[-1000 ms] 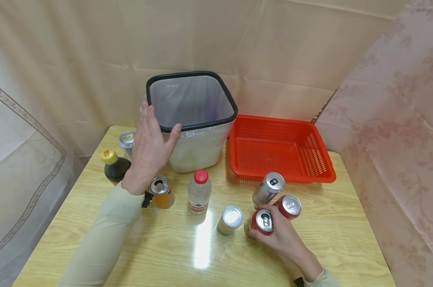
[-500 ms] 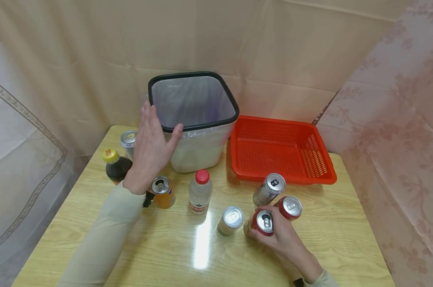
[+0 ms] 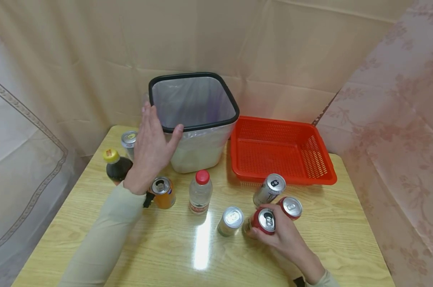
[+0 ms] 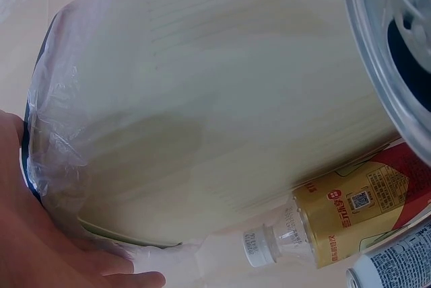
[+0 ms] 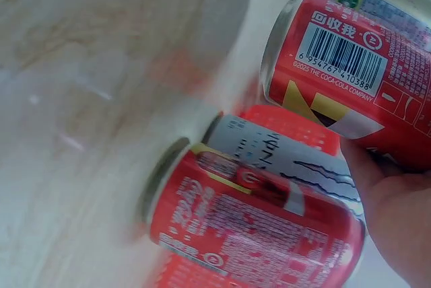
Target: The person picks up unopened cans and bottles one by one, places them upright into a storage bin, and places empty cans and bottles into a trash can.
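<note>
My right hand (image 3: 284,236) grips a red Coca-Cola can (image 3: 265,220) round its side, thumb at the left and fingers behind. Its printed side and barcode (image 5: 343,59) face the right wrist camera. A second red Coca-Cola can (image 3: 291,207) and a silver can (image 3: 268,189) stand just beyond that hand, and a pale can (image 3: 231,221) stands to its left. My left hand (image 3: 152,145) rests with straight fingers against the left side of the waste bin (image 3: 198,149), thumb on the front of its black rim. A clear liner lies inside the bin.
A red plastic basket (image 3: 266,153) sits right of the bin. A clear bottle with a red cap (image 3: 200,193) stands mid-table. Near my left forearm are an orange can (image 3: 162,195), a dark bottle with a yellow cap (image 3: 117,167) and a silver can (image 3: 128,142).
The Coca-Cola can in my right hand has shifted slightly to the right. My left hand stays at the bin's rim.
</note>
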Tool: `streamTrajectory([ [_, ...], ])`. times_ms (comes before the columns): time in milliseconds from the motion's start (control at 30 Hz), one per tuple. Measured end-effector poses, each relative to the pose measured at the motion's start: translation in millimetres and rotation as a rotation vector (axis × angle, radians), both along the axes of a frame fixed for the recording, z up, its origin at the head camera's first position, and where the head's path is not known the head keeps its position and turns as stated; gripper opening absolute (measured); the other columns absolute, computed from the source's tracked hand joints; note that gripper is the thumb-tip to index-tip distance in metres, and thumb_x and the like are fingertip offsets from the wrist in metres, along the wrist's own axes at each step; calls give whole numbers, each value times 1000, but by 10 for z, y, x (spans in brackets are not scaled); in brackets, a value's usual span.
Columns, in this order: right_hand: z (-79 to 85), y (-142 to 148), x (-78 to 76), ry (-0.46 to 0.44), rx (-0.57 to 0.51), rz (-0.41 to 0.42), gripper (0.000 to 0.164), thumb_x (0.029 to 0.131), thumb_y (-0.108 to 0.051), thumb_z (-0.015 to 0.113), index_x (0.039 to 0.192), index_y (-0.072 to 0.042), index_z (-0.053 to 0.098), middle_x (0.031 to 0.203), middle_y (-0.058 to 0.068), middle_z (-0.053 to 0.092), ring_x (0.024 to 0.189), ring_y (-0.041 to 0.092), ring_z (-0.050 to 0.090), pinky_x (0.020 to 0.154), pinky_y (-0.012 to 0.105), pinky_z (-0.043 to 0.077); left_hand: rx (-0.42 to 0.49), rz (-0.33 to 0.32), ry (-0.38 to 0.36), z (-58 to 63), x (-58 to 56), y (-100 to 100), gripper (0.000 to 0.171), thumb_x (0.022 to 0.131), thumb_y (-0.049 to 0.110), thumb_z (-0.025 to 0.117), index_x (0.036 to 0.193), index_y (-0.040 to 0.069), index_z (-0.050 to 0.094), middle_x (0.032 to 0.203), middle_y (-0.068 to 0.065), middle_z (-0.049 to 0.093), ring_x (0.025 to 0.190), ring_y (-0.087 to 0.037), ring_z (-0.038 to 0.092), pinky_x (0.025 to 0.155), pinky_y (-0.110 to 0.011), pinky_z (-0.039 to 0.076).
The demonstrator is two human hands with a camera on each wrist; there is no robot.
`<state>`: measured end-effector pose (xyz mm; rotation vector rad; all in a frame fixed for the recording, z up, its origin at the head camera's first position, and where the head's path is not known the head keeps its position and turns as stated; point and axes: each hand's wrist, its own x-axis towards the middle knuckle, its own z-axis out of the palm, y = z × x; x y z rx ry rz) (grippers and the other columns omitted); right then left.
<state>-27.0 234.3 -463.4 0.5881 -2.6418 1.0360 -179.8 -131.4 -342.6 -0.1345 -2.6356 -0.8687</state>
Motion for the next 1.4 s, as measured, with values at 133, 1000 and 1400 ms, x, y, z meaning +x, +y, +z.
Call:
streamTrajectory([
  [133,74,16,-25,69,9,14,68,73,-22,94,126,-2,56,104,-1,67,90,12,64,74,34,58,1,3,5,-2,-4,-2,97,102,63,44,161,-9,16,172,-19,3,159,-32,4,127,-48,12],
  [1000,757,-150,-213,165,-365,10,75,68,18,81,133,13,45,127,22,64,115,10,63,91,17,54,-2,13,-12,7,2,8,98,102,66,43,162,-7,15,173,-17,1,159,-30,3,127,-51,14],
  [1400,1431,-337,-536,436,-546,81,82,87,-38,84,126,22,43,125,22,67,118,27,65,94,25,56,-4,5,21,3,-1,12,95,103,62,45,160,-9,18,172,-21,5,159,-33,8,127,-49,15],
])
